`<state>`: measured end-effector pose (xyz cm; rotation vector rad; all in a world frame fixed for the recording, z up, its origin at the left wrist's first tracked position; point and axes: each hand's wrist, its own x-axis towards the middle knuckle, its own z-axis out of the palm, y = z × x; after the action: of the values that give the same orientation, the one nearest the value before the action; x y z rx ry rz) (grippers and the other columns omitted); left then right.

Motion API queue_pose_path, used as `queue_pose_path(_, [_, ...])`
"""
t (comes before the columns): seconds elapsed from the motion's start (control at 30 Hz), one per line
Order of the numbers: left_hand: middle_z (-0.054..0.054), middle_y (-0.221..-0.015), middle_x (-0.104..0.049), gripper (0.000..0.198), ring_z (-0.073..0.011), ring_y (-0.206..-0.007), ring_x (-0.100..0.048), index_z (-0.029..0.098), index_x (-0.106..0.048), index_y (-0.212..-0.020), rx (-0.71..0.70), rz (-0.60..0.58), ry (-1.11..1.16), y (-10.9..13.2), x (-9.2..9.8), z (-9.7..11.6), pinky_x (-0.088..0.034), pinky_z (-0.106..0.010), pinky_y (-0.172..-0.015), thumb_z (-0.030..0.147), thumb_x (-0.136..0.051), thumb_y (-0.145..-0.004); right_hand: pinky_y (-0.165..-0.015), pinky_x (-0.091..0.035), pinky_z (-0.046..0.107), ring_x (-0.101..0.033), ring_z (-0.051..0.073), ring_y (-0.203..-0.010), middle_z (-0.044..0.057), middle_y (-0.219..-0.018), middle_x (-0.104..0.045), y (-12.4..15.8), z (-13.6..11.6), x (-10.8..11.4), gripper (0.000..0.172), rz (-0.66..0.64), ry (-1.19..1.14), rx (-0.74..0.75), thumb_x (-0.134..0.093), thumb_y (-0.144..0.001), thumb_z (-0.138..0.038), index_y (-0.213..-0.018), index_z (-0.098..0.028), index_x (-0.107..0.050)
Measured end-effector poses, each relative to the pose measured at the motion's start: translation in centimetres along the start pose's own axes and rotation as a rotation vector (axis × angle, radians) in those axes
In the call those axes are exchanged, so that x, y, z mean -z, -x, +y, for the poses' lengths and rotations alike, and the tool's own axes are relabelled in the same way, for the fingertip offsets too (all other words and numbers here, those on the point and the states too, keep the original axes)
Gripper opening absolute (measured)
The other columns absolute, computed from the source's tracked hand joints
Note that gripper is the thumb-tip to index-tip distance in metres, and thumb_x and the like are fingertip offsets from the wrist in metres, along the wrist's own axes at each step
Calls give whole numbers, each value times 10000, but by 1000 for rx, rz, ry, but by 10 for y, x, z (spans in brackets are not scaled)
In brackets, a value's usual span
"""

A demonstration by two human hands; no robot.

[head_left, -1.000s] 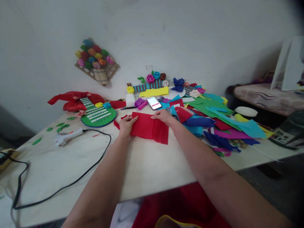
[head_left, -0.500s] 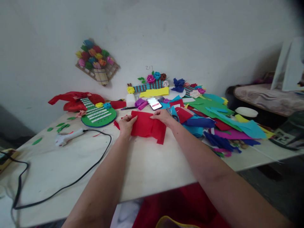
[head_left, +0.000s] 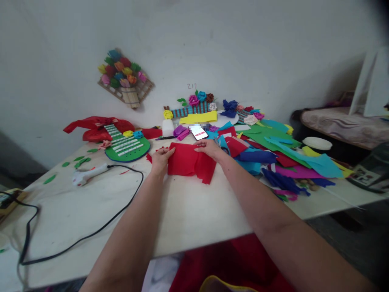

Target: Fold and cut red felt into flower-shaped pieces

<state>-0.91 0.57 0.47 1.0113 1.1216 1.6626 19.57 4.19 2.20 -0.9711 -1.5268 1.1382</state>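
Observation:
A sheet of red crepe paper (head_left: 184, 161) lies on the table between my hands, folded, with its right part loose and slanting outward. My left hand (head_left: 161, 159) pinches its upper left edge between thumb and fingers. Along the top edge, toward the right, my right hand (head_left: 208, 148) grips the paper with its fingertips. Small red scraps (head_left: 148, 157) peek out beside and behind my left hand. Just beyond the paper lies a phone (head_left: 199, 133) with a lit screen.
On the left are a white glue gun (head_left: 88, 175) with a black cord (head_left: 138, 190), green paper leaves (head_left: 81, 163) and a green guitar-shaped craft (head_left: 129, 149). Coloured paper (head_left: 258, 156) piles up at the right, scissors (head_left: 224, 148) at its near edge. A yellow strip (head_left: 199, 118) lies at the back.
The red paper's right part has spread a little farther to the right. Both hands keep their grip at nearly the same places. The whole view has shifted slightly.

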Motion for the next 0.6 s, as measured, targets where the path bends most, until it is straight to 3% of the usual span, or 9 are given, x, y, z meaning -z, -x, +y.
queue_pose_path(0.1, [57,-455,-497,380,-54,-405,-423,156,-486,-559,101,-94,-20,3,3,4,-309,-178,-400,345,-801,-461,-671,-422,273,-547,124,-666,-4,-688,-623,-1,1,5,227,-46,49,-20,-697,-520,-178,-745,-169,-668])
queue_pose_path(0.27, [34,-576,-589,394,-90,-531,-541,163,-482,-626,87,-182,73,7,0,7,-400,-190,-497,297,-811,-455,-565,-383,266,-518,132,-583,11,-633,-610,0,0,11,167,-167,84,-94,-667,-579,-262,-716,-165,-666])
queue_pose_path(0.47, [49,-569,-577,394,-100,-529,-550,172,-469,-663,35,-215,15,7,0,4,-409,-203,-511,332,-788,-496,-499,-302,242,-430,99,-529,-9,-587,-531,-2,-5,10,361,-241,196,-84,-632,-627,-515,-635,-157,-581])
queue_pose_path(0.6, [52,-562,-571,401,-107,-519,-548,176,-465,-677,0,-218,-31,5,0,2,-414,-215,-512,360,-777,-506,-516,-307,245,-425,101,-536,-8,-584,-524,-9,-13,5,374,-318,295,-153,-675,-584,-509,-610,-158,-548])
